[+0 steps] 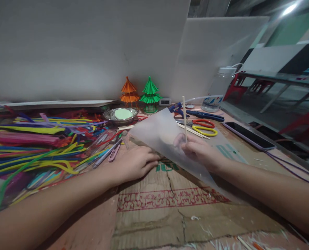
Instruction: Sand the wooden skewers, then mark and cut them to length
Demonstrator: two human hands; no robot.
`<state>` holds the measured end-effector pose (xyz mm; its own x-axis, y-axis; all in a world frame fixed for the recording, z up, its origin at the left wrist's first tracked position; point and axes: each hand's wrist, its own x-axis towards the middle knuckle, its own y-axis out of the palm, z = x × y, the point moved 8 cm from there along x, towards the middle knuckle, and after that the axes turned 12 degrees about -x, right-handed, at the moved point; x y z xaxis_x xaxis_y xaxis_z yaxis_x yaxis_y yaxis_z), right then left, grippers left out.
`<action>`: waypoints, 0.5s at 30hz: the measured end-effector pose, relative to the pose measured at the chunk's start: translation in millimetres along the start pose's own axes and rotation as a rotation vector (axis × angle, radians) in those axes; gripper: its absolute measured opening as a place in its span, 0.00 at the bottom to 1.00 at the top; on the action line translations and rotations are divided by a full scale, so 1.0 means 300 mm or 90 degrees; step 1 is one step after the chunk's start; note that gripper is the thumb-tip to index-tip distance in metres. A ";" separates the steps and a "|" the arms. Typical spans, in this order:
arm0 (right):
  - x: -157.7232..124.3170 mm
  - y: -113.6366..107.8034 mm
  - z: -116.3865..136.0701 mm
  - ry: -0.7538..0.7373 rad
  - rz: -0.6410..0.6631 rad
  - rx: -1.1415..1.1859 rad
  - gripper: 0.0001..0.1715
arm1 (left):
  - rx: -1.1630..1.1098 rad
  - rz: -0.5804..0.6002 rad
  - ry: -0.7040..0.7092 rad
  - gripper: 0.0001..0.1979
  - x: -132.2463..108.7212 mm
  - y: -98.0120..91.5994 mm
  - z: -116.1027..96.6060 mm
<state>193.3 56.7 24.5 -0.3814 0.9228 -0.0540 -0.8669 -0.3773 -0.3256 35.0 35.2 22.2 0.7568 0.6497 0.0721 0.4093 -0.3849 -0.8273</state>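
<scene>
My right hand [196, 148] is closed, pinching a thin pale wooden stick [184, 114] that stands nearly upright. The same hand is at a translucent plastic sheet [156, 128], with some fingers seen blurred through it. The sheet slants over the cardboard mat [149, 222], one corner raised. Palm down on the cardboard lies my left hand [137, 162], fingers stretched toward the sheet's lower edge and holding nothing visible. Behind the sheet are scissors [205, 130] with red and yellow handles, a blue glue gun [177, 109] and dark pliers [206, 115].
Colourful pipe cleaners [40, 139] pile up at left. An orange pagoda-like model [129, 92] and a green one [150, 93] stand at the back beside a shiny dish [109, 114]. A bottle [218, 90] and a phone [249, 135] are at right.
</scene>
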 end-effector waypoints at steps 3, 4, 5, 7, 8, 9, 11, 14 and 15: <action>0.007 0.004 -0.012 -0.006 0.017 0.002 0.12 | -0.312 0.239 0.089 0.15 -0.052 0.032 -0.141; 0.009 0.005 -0.015 -0.007 0.020 0.000 0.12 | -0.399 0.255 0.086 0.18 -0.059 0.021 -0.163; 0.010 0.005 -0.016 -0.007 0.022 0.001 0.12 | -0.436 0.240 0.071 0.20 -0.055 0.009 -0.166; 0.012 0.006 -0.019 -0.007 0.023 0.005 0.12 | -0.401 0.119 0.030 0.23 -0.029 -0.025 -0.123; 0.013 0.007 -0.020 -0.006 0.024 0.007 0.12 | -0.362 0.057 0.012 0.22 -0.018 -0.036 -0.094; 0.014 0.007 -0.022 -0.006 0.024 0.010 0.12 | -0.329 0.022 0.007 0.20 -0.011 -0.038 -0.074; 0.016 0.007 -0.026 -0.009 0.022 0.016 0.12 | -0.284 0.055 0.040 0.15 -0.009 -0.007 -0.074; 0.014 0.016 -0.034 -0.007 0.033 0.024 0.12 | -0.363 0.346 0.079 0.18 -0.072 0.091 -0.149; 0.010 0.024 -0.031 -0.015 0.041 0.012 0.12 | -0.426 0.458 0.056 0.22 -0.109 0.111 -0.178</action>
<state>188.9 57.6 13.2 -0.4443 0.8944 -0.0519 -0.8461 -0.4379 -0.3038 51.0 -33.9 22.2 0.9622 0.0755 -0.2615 0.0205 -0.9782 -0.2068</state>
